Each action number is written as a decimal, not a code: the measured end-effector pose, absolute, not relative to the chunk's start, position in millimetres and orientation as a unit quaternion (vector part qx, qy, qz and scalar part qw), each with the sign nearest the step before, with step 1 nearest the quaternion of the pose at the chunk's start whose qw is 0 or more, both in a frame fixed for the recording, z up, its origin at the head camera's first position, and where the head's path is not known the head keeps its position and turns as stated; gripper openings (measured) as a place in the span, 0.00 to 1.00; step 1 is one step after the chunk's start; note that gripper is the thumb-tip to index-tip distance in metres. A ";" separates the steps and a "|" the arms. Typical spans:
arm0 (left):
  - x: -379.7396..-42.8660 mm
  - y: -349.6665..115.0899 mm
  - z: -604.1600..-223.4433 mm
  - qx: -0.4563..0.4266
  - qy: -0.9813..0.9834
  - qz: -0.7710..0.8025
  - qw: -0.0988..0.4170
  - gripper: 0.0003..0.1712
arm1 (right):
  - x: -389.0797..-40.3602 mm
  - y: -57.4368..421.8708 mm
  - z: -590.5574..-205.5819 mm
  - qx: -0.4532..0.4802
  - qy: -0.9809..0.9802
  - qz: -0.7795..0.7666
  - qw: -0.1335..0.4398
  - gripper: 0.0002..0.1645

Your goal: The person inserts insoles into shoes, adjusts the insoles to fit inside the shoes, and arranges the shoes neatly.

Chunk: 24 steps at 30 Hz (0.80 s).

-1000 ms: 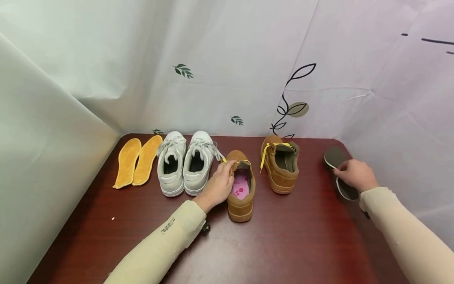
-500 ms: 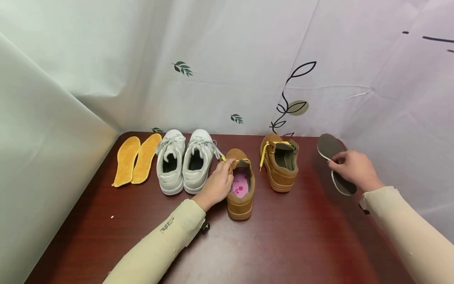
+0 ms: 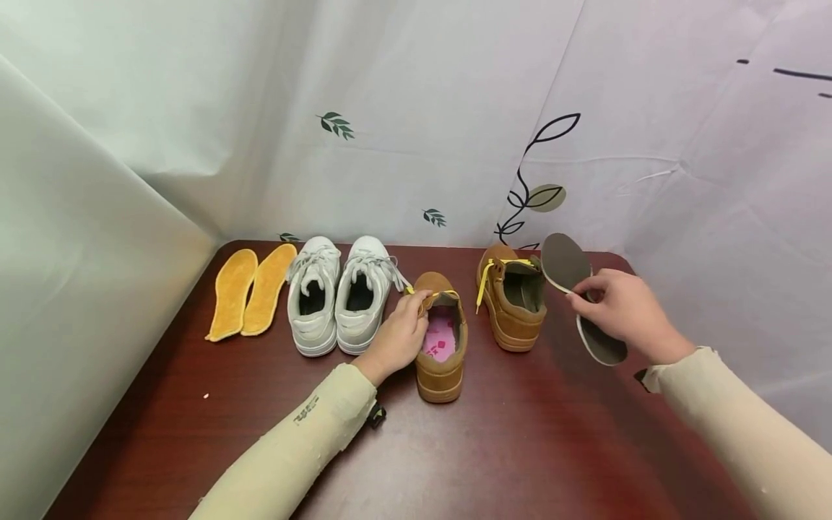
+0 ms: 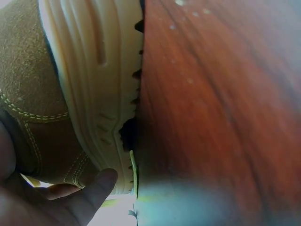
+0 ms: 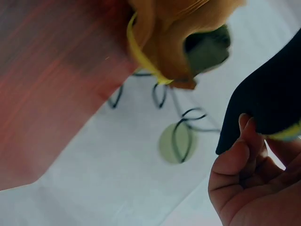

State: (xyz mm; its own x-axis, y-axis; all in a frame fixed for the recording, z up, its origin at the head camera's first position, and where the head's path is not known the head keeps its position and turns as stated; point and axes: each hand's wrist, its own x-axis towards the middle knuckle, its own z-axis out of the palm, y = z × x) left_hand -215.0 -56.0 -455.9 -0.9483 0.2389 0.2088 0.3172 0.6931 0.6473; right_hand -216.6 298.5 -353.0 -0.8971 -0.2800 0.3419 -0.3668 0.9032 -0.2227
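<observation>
My left hand [image 3: 398, 336] grips the left side of a tan suede shoe [image 3: 439, 381] by its collar; inside shows a pink insole [image 3: 440, 341]. Seen up close in the left wrist view, the shoe's ribbed sole edge [image 4: 94, 70] sits along the table, my thumb near it. My right hand [image 3: 629, 310] pinches a dark insole [image 3: 564, 260] by its middle, held up to the right of the second tan shoe [image 3: 516, 325]. In the right wrist view that insole's dark face [image 5: 268, 94] hangs from thumb and fingers. The second shoe has yellow laces and its opening faces me.
Two white sneakers [image 3: 314, 332] stand side by side left of the gripped shoe. Further left lie two fuzzy yellow insoles [image 3: 234, 292]. The reddish-brown table [image 3: 494, 448] ends at a white curtain [image 3: 390, 173] behind and on both sides.
My right hand has lifted the dark insole from the table's right end and carried it left towards the second tan shoe. The left hand and its shoe have stayed in place.
</observation>
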 end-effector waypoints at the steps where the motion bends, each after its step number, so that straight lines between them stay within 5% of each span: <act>1: -215.0 -56.1 -456.0 -0.151 -0.918 -0.363 0.054 0.25 | -215.0 293.7 -353.2 0.174 -0.962 0.144 0.156 0.05; 24: -216.4 -56.7 -454.7 -0.147 -0.925 -0.347 0.053 0.26 | -173.7 205.0 -362.8 0.326 -0.923 0.173 0.107 0.03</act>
State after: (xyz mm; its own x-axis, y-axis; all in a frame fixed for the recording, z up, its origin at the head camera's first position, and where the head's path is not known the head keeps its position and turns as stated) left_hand -216.4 -56.7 -454.7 -0.9513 0.2350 0.1993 0.3081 0.7158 0.6266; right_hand -173.7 205.0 -362.8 -0.7649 -0.5648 0.3097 -0.6385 0.7281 -0.2494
